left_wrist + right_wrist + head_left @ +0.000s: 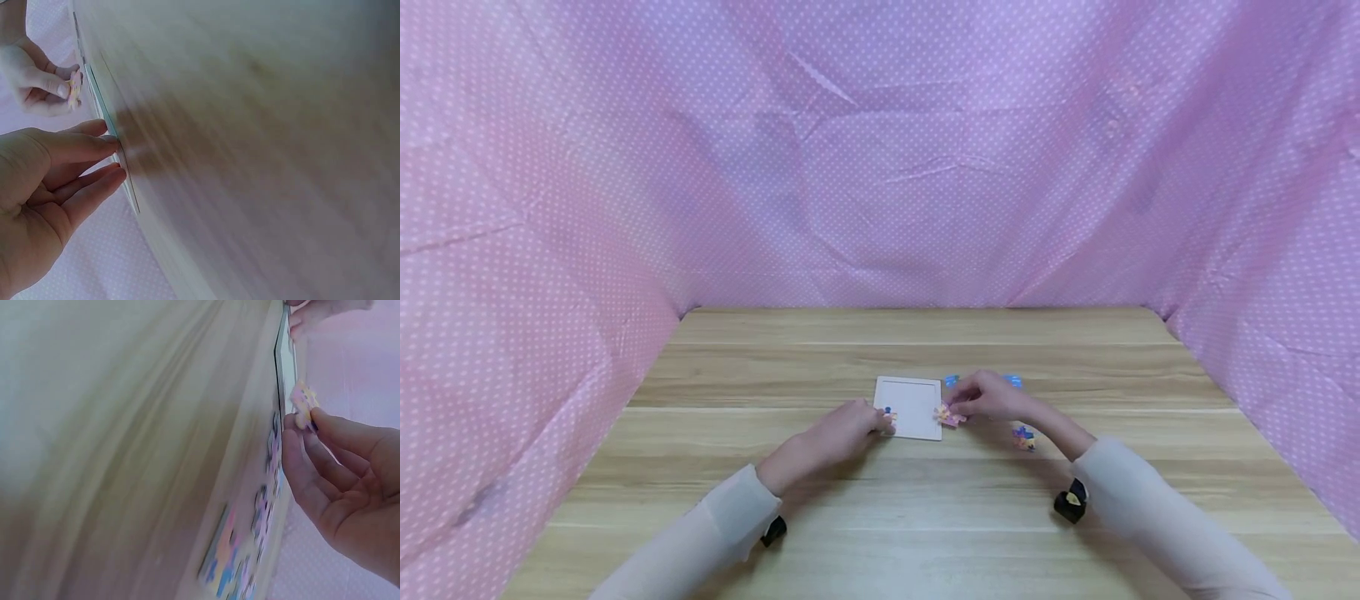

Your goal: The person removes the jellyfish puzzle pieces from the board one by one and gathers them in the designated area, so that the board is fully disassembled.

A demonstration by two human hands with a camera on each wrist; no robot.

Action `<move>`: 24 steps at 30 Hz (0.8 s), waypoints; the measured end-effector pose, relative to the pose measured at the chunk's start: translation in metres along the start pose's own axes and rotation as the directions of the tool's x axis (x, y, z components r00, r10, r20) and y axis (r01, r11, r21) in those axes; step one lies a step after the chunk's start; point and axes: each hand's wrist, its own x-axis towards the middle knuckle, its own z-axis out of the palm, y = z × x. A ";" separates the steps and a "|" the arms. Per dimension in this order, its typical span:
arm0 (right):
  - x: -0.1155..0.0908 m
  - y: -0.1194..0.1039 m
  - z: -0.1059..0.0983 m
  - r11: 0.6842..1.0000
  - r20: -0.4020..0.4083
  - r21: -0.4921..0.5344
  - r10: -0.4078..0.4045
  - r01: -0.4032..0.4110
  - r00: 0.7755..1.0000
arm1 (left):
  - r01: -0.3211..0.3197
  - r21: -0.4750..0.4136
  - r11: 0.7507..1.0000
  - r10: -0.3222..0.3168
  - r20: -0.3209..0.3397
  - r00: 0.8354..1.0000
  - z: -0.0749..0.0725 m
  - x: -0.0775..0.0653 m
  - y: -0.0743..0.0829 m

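Note:
A square white puzzle tray (917, 407) lies on the table. A small jigsaw piece (889, 412) sits at its front left corner, partly covered by my left hand (856, 429). In the left wrist view, the fairly straight fingers (94, 147) of that hand touch the tray's edge. My right hand (992, 395) pinches a pink and yellow jigsaw piece (950, 415) at the tray's right edge. From the right wrist view, the pinched piece (304, 405) is tilted up between thumb and fingertips.
Blue jigsaw pieces (1013, 381) lie behind my right hand, partly hidden. A purple and yellow piece (1024, 438) rests below the right wrist. The wooden table (925, 525) ends at pink dotted cloth (880, 192) behind and at both sides.

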 end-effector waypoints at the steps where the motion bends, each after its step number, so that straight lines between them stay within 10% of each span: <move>1: -0.003 0.001 -0.001 1.000 0.003 -0.001 -0.008 0.008 1.000 | 0.001 0.002 1.000 -0.001 0.003 1.000 0.001 0.000 0.000; 24: -0.044 0.017 -0.016 0.999 0.021 0.041 -0.003 0.002 1.000 | 0.005 0.014 1.000 -0.005 -0.003 1.000 0.004 0.001 -0.002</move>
